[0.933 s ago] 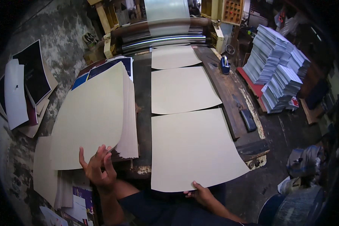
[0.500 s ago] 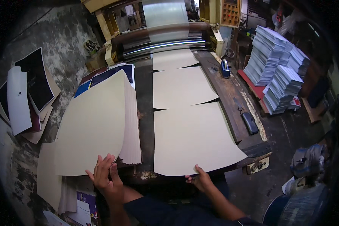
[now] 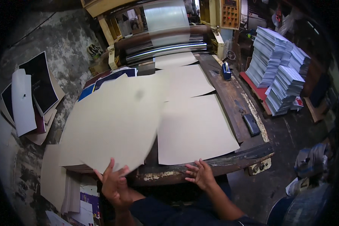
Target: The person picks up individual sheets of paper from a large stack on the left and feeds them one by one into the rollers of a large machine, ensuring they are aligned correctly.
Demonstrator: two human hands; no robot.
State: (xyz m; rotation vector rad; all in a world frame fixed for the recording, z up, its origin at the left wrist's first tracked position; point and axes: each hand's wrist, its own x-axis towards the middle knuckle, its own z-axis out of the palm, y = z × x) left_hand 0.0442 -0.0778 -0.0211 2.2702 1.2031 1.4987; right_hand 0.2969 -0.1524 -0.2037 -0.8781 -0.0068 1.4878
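**Worn, dim workshop**

Left: mottled grey surface, patchy and stained; wall vs floor unclear. Right: dark, scuffed floor. Centre: dark worktable, paint chipped along its edges. Upper right: thin bright light streak, dark surroundings.

Dark case: oblong, lay to the right.
Tape dispenser: blue, stood farther back than the case.
Paper stacks: tall and white — uneven at the edges, with a red board under them.
Control panel: upright, set with rows of small knobs.
Wall: grey, blotched with pale patches.
Black-faced sheets: propped at far left — a curled white sheet overlapped them.
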